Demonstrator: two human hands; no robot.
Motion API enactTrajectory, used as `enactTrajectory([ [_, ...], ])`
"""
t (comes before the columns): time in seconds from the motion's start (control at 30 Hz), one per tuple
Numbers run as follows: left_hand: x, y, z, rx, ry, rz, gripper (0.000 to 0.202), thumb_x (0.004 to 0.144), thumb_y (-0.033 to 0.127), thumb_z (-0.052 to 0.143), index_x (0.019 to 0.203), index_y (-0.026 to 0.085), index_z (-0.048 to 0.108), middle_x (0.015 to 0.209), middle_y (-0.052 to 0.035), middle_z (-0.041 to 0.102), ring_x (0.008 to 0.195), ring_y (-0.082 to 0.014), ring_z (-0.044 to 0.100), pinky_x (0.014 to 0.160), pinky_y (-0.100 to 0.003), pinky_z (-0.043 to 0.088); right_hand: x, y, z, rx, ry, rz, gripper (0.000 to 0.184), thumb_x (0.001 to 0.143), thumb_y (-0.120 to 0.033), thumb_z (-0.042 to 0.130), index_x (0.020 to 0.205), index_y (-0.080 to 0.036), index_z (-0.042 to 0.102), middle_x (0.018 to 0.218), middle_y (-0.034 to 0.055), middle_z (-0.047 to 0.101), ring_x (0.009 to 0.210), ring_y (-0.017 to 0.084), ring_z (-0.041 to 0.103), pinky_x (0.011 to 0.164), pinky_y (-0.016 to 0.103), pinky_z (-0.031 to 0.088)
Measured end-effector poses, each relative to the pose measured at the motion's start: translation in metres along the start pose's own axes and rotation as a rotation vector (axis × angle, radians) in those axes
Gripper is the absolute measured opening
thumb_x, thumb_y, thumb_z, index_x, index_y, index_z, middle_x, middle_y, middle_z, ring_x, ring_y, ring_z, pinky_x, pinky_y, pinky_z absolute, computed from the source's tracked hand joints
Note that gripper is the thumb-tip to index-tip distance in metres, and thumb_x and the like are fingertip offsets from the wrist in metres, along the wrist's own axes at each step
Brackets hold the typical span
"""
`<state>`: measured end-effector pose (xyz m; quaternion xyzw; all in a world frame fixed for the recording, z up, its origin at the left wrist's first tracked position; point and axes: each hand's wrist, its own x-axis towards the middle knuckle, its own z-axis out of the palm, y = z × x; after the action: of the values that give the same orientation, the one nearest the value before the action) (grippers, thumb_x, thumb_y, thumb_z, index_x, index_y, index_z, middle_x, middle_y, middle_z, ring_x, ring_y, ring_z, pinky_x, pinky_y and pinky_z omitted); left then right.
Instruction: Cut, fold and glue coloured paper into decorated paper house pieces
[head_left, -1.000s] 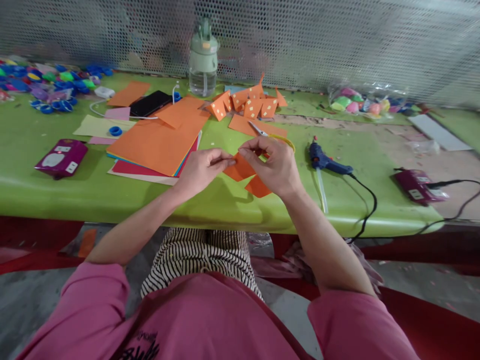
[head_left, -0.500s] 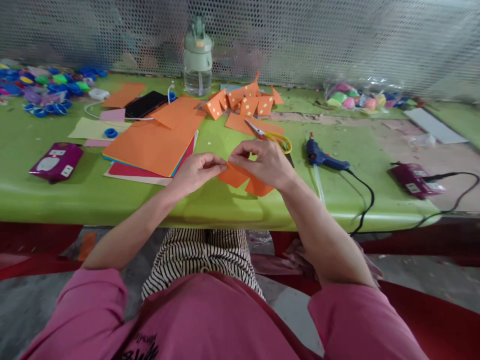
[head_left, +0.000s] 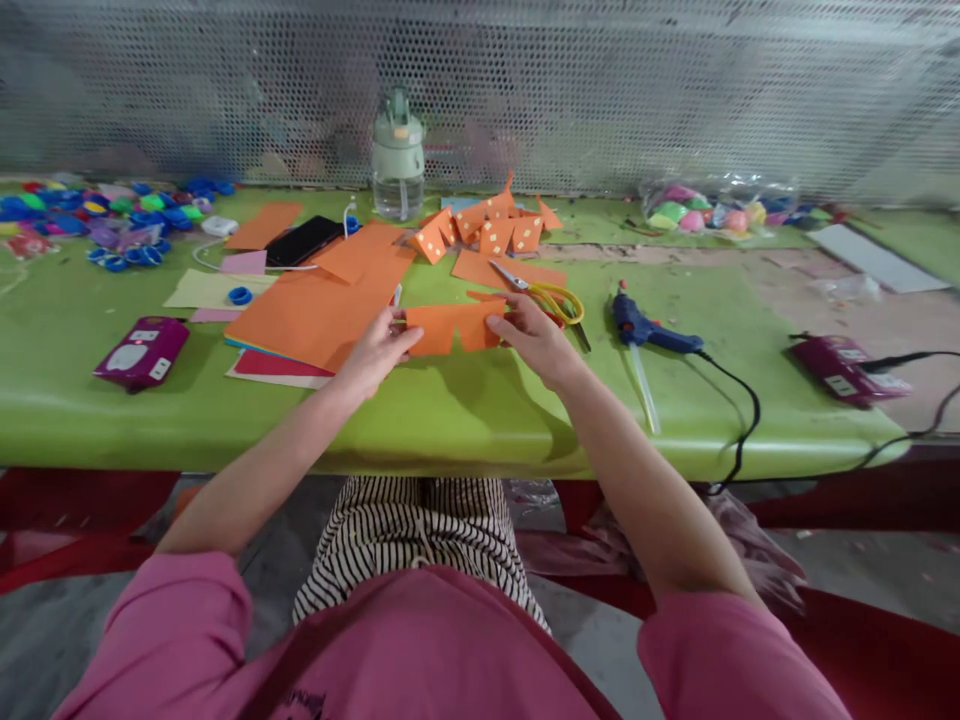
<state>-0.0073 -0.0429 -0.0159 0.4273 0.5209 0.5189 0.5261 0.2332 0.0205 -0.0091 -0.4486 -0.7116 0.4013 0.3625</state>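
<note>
NOTCHED STRIP: SPREAD BTWN BOTH HANDS

Chg. vs. prior half-sec.: hands moved apart. Earlier, both pinched close together at one upper part of the workpiece, which hung at an angle, partly covered by the R hand. Now the notched orange paper strip (head_left: pixel 431 332) was spread lengthwise, w/ its notch in the lower edge in clear view.

Hand status: L hand (head_left: pixel 377 350) clamped, thumb and fingers, on the strip's L end; R hand (head_left: pixel 534 338) clamped likewise on its R end.

Workpiece pos.: btwn hands, near the front of the green-covered worktop (head_left: pixel 465 430), apparently raised, shadow below.

Meaning for the work (judgement): two-end grip gave control of both halves and let notch & edges be checked.

Adj. items: yellow-handled metal scissors (head_left: pixel 531 287) just beyond R hand; dark-blue plastic glue gun (head_left: pixel 643 325) farther R; orange paper stack (head_left: pixel 315 310) L; white-spotted folded orange paper pieces (head_left: pixel 512 235) behind.
</note>
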Motion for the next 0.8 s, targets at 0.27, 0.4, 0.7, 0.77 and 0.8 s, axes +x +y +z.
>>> enactTrajectory([
  [0.27, 0.016, 0.013, -0.021, 0.412, -0.204, 0.161, 0.042, 0.087, 0.022, 0.059, 0.129, 0.024, 0.061, 0.143, -0.0082, 0.06, 0.121, -0.0177, 0.061, 0.103, -0.033, 0.048, 0.009, 0.009, -0.001, 0.103, -0.035, 0.055, 0.068, 0.076, -0.039, 0.074, 0.138, -0.022, 0.052, 0.077, -0.0041, 0.062, 0.073, 0.014, 0.061, 0.064, 0.027, 0.047],
  [0.4, 0.032, 0.015, -0.023, 0.556, -0.214, 0.165, 0.025, 0.085, 0.022, 0.062, 0.11, 0.018, 0.068, 0.122, -0.008, 0.072, 0.104, -0.016, 0.067, 0.099, -0.034, 0.049, 0.014, 0.017, -0.004, 0.017, -0.005, 0.016, 0.058, 0.075, -0.035, 0.072, 0.13, -0.022, 0.06, 0.078, -0.0032, 0.06, 0.074, 0.014, 0.059, 0.068, 0.028, 0.049],
  [0.7, 0.057, 0.027, -0.02, 0.866, -0.276, 0.185, 0.011, 0.083, 0.03, 0.067, 0.083, 0.02, 0.064, 0.082, -0.0014, 0.071, 0.068, -0.0137, 0.062, 0.068, -0.026, 0.047, 0.034, 0.027, -0.006, -0.116, -0.011, -0.025, 0.059, 0.079, -0.034, 0.066, 0.137, -0.026, 0.057, 0.097, 0.0023, 0.065, 0.069, 0.013, 0.06, 0.065, 0.029, 0.054],
  [0.77, 0.062, 0.029, -0.018, 0.896, -0.217, 0.223, 0.009, 0.084, 0.028, 0.064, 0.082, 0.021, 0.061, 0.077, -0.0008, 0.069, 0.066, -0.0148, 0.061, 0.067, -0.027, 0.045, 0.039, 0.024, -0.007, -0.189, -0.028, -0.05, 0.057, 0.08, -0.034, 0.066, 0.136, -0.024, 0.058, 0.096, 0.0028, 0.067, 0.068, 0.013, 0.061, 0.066, 0.029, 0.054],
  [0.8, 0.065, 0.03, -0.017, 0.911, -0.177, 0.25, 0.007, 0.085, 0.028, 0.063, 0.082, 0.021, 0.06, 0.078, -0.0013, 0.068, 0.068, -0.0157, 0.061, 0.069, -0.028, 0.045, 0.041, 0.022, -0.007, -0.212, -0.034, -0.059, 0.056, 0.08, -0.034, 0.067, 0.135, -0.024, 0.059, 0.094, 0.0028, 0.068, 0.068, 0.013, 0.061, 0.068, 0.03, 0.054],
])
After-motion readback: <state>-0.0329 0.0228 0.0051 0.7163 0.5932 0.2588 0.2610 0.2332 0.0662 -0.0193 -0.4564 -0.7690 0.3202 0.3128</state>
